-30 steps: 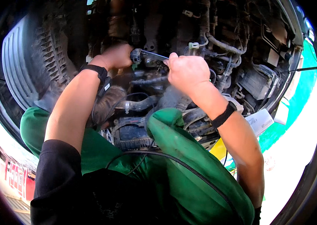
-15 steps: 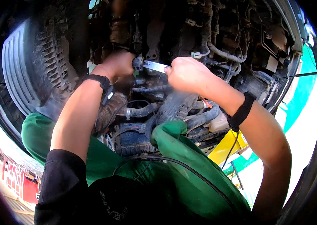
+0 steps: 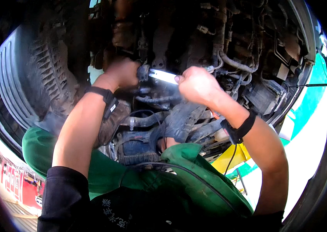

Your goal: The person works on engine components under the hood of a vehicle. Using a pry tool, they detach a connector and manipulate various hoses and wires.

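Note:
My right hand (image 3: 199, 85) is closed round one end of a flat, shiny silver bar-like tool, perhaps a wrench (image 3: 164, 76). The tool's other end meets a dark ribbed fitting (image 3: 143, 72), left of that hand. Beside this fitting my left hand (image 3: 124, 72) is curled, its fingers partly in shadow and turned away. It seems to grip the fitting, though the contact is hard to see. Both hands are over a car's engine bay, with a corrugated hose (image 3: 157, 99) just below them.
An air intake duct (image 3: 111, 123) and a coolant hose (image 3: 144, 120) lie nearer me. A grey ribbed panel (image 3: 10, 77) stands on the left, with wiring and pipes (image 3: 237, 63) on the right. Green cloth (image 3: 188, 170) covers the near edge, and a yellow object (image 3: 229, 158) shows beyond it.
My right hand and the outer end of the silver tool have moved slightly right and down, so the tool lies a little differently. My left hand stays beside the fitting. The whole view has shifted slightly.

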A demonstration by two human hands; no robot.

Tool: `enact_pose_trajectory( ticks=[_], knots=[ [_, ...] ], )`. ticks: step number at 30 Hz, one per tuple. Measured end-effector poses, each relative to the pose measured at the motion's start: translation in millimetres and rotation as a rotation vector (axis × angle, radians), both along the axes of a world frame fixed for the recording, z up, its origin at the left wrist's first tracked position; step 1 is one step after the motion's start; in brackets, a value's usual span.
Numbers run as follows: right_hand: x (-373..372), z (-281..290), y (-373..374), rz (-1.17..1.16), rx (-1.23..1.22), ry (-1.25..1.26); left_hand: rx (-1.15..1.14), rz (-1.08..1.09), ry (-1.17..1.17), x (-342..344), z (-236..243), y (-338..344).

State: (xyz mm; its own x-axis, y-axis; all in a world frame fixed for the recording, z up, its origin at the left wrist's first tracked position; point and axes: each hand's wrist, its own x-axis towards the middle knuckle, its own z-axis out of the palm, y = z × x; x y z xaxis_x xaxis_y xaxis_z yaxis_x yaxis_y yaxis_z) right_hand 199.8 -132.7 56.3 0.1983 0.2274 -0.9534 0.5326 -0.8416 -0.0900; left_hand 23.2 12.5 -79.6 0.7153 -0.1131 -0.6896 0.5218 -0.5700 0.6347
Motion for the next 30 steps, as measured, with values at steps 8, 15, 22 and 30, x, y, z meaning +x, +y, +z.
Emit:
enact_pose_trajectory(
  ticks=[8,15,22,30],
  knots=[
    [-20,-2,-13,-0.286,0.004,0.035,0.216,0.021,-0.121,-12,-4,-11],
    [-28,5,-2,-0.711,-0.257,0.181,0.327,0.035,-0.164,-17,-1,-17],
    [-25,9,-3,-0.050,0.099,0.125,0.372,0.078,-0.245,-24,-15,-21],
    [-24,1,-3,-0.596,-0.136,0.258,0.371,0.109,-0.332,-31,-27,-22]
  ],
)
